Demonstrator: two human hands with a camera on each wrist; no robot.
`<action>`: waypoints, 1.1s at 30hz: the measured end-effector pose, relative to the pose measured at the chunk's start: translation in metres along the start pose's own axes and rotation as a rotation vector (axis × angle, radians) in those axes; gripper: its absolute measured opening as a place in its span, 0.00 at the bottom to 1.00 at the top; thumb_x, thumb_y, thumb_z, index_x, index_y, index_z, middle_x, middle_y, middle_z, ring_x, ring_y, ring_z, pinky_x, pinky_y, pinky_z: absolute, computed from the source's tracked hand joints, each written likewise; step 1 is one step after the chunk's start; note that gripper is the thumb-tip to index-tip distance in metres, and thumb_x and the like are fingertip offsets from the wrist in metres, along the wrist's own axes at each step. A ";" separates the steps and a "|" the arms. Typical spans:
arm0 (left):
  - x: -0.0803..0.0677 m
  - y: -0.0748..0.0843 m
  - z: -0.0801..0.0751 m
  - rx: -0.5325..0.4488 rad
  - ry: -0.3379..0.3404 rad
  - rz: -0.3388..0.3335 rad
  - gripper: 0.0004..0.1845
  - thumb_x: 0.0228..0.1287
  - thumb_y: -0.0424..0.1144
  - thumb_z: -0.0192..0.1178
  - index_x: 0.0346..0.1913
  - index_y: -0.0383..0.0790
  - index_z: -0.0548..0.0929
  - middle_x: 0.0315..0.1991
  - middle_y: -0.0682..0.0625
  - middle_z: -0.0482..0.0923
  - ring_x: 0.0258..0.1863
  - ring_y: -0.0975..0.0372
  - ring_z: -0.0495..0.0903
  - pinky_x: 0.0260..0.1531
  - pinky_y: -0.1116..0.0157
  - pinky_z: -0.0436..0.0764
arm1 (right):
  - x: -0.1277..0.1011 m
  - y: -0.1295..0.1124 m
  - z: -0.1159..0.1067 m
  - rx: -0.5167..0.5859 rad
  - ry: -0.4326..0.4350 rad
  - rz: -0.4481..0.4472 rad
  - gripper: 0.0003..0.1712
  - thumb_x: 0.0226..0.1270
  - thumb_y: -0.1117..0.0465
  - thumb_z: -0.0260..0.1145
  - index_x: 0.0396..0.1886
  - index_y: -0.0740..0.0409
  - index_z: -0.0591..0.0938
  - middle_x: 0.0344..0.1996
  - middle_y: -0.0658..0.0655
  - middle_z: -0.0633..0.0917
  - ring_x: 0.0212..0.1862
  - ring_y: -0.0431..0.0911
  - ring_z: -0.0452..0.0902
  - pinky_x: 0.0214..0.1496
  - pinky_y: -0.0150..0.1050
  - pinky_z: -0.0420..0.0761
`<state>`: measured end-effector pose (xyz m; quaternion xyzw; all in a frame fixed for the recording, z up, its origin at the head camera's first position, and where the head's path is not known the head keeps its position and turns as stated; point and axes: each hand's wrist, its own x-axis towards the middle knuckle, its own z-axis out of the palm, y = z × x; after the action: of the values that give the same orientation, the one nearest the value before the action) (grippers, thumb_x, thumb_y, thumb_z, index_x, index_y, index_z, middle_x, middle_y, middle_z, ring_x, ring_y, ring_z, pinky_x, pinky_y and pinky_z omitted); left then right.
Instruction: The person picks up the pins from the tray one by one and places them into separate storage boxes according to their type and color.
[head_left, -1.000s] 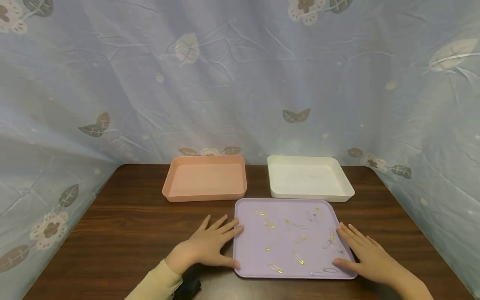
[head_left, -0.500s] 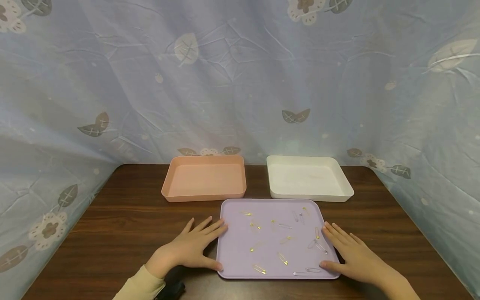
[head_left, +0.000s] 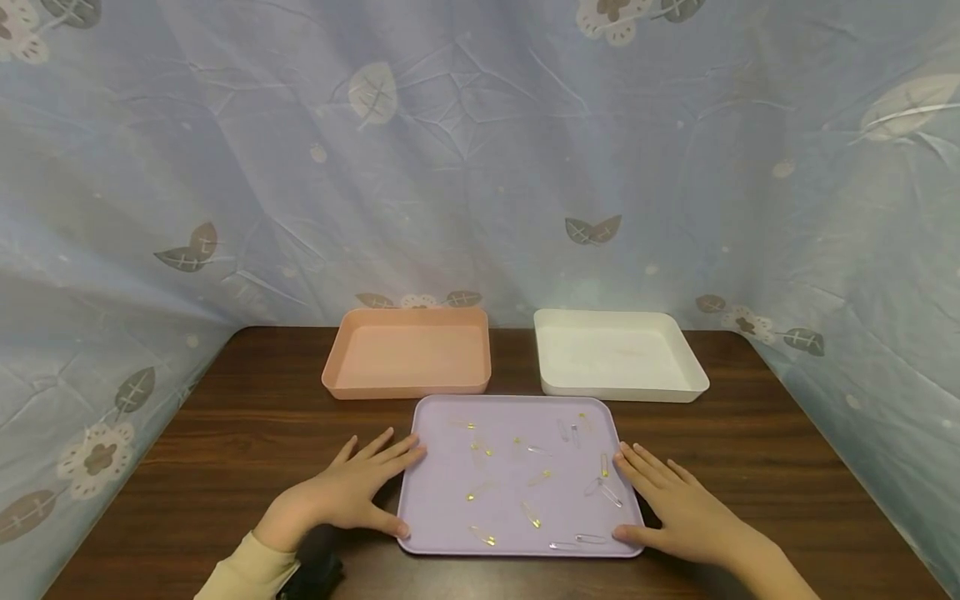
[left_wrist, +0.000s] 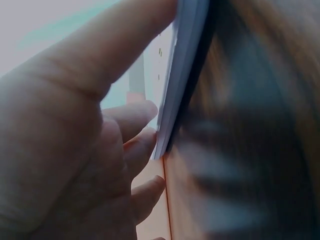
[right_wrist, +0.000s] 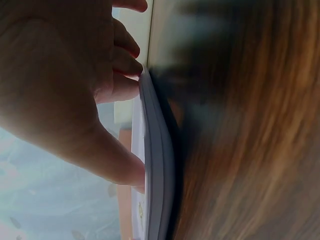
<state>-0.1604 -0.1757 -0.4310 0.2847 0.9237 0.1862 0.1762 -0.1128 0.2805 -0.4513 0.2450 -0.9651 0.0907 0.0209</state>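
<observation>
Both hands are sliding the lilac tray leftward across the desk.

The left hand (head_left: 341, 496) is lying flat with straight fingers, its fingertips and thumb touching the left edge of the lilac tray (head_left: 442, 492); the right hand (head_left: 678, 508) is lying the same way against the tray's right edge, thumb at the near corner, so neither hand is curling round anything. Compared with a second ago, the tray and both hands are sitting further to the left on the desk (head_left: 247, 433), the tray's front edge now reaching below the gap between the pink tray (head_left: 408, 387) and the white tray (head_left: 618, 387). Small safety pins (head_left: 531, 515) are lying scattered inside the lilac tray.
</observation>
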 end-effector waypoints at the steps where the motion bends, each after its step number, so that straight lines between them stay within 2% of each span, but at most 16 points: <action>1: -0.001 -0.001 -0.001 -0.007 -0.002 -0.002 0.56 0.46 0.69 0.66 0.76 0.51 0.56 0.79 0.50 0.49 0.78 0.42 0.42 0.63 0.26 0.38 | 0.001 -0.002 0.000 0.000 -0.004 -0.002 0.52 0.58 0.27 0.60 0.72 0.58 0.66 0.73 0.59 0.65 0.74 0.55 0.61 0.66 0.65 0.65; 9: -0.006 -0.004 -0.009 -0.010 -0.012 -0.017 0.56 0.45 0.67 0.68 0.76 0.50 0.57 0.79 0.48 0.49 0.77 0.41 0.42 0.63 0.26 0.38 | 0.007 -0.011 -0.004 0.003 -0.020 -0.010 0.53 0.58 0.27 0.59 0.71 0.60 0.67 0.73 0.60 0.65 0.73 0.60 0.61 0.66 0.65 0.65; 23: -0.011 -0.003 -0.015 -0.003 -0.026 -0.052 0.54 0.43 0.62 0.71 0.74 0.48 0.62 0.78 0.46 0.50 0.77 0.40 0.42 0.64 0.26 0.37 | 0.012 -0.016 -0.005 0.018 -0.040 -0.043 0.52 0.59 0.27 0.58 0.72 0.59 0.67 0.73 0.61 0.66 0.73 0.58 0.61 0.66 0.64 0.65; 28: -0.008 -0.004 -0.016 -0.030 0.006 -0.041 0.47 0.51 0.58 0.70 0.73 0.47 0.64 0.77 0.43 0.54 0.77 0.40 0.44 0.64 0.27 0.38 | 0.017 -0.011 -0.010 0.051 -0.054 -0.037 0.51 0.60 0.27 0.58 0.72 0.57 0.66 0.72 0.61 0.66 0.72 0.58 0.63 0.65 0.65 0.67; 33: -0.005 -0.004 -0.026 -0.047 0.077 -0.001 0.42 0.56 0.57 0.67 0.72 0.47 0.66 0.75 0.41 0.57 0.77 0.39 0.44 0.65 0.28 0.38 | 0.028 -0.003 -0.020 0.028 -0.001 -0.035 0.50 0.61 0.29 0.59 0.73 0.58 0.65 0.73 0.61 0.66 0.73 0.59 0.62 0.66 0.63 0.67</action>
<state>-0.1698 -0.1877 -0.4086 0.2724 0.9253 0.2186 0.1475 -0.1360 0.2685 -0.4284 0.2622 -0.9593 0.1035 0.0187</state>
